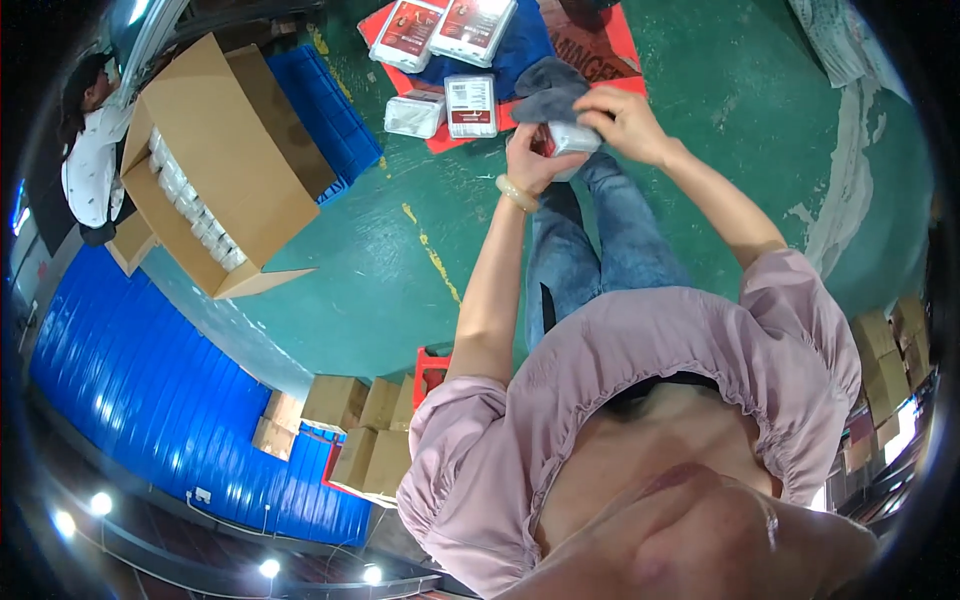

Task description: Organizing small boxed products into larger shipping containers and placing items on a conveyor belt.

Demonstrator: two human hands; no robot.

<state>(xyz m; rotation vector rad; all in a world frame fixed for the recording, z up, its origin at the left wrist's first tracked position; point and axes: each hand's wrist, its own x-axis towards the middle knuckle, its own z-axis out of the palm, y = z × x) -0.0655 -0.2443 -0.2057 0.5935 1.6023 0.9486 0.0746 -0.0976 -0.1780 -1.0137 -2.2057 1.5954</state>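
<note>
My left hand (540,160) is closed around a small flat white-and-red package (574,138), holding it above my knees. The fingers of my right hand (628,122) bend onto the package's upper right edge. Just beyond my hands is a dark grey, soft-looking thing with two rounded lobes (550,92); I cannot tell what it is. Past it, similar white-and-red packages (472,105) lie on a red mat (625,45) with dark blue material. Another package (415,115), mostly white on top, lies at the mat's left edge.
To the left stands a large open cardboard box (215,150) with rows of white packages inside, beside a blue plastic crate (325,115). Another person (95,170) is at the far left. Stacked cartons (370,425) and a red plastic stool-like piece (430,368) are near my left elbow.
</note>
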